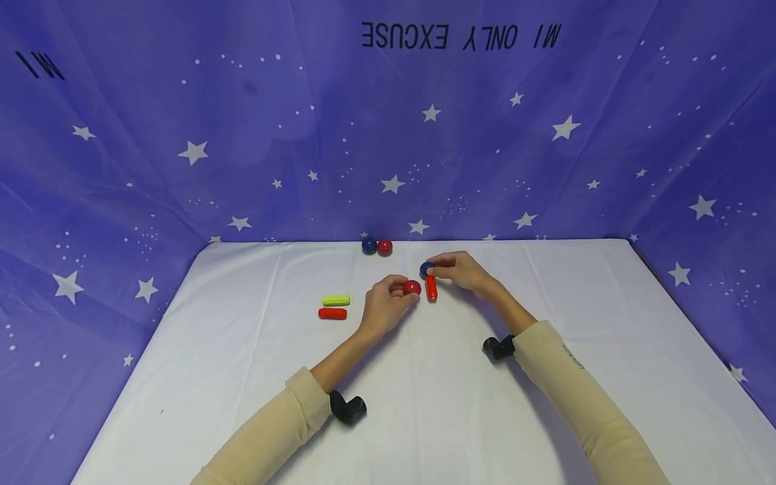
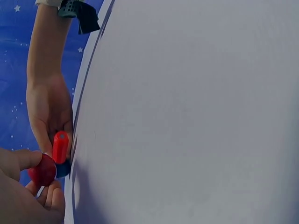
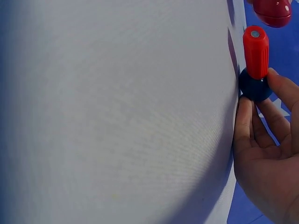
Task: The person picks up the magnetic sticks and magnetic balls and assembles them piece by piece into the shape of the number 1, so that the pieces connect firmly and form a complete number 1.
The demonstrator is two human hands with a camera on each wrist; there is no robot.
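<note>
Between thumb and fingers, my left hand (image 1: 384,304) pinches a glossy red ball (image 1: 412,287). My right hand (image 1: 463,271) pinches a dark blue ball (image 1: 426,270), and a red ribbed rod (image 1: 432,289) is joined end-on to it. In the right wrist view a small grey metal disc shows in the free end of the red rod (image 3: 256,53). The red ball (image 3: 273,11) is close to that end, with a gap between them. The left wrist view shows the red ball (image 2: 43,170) in front of the blue one (image 2: 62,169).
At the back of the white table (image 1: 273,404) a second blue ball (image 1: 369,246) and a second red ball (image 1: 384,247) lie side by side. To the left lie a yellow-green rod (image 1: 336,300) and another red rod (image 1: 333,314). A starry purple cloth (image 1: 339,135) hangs behind.
</note>
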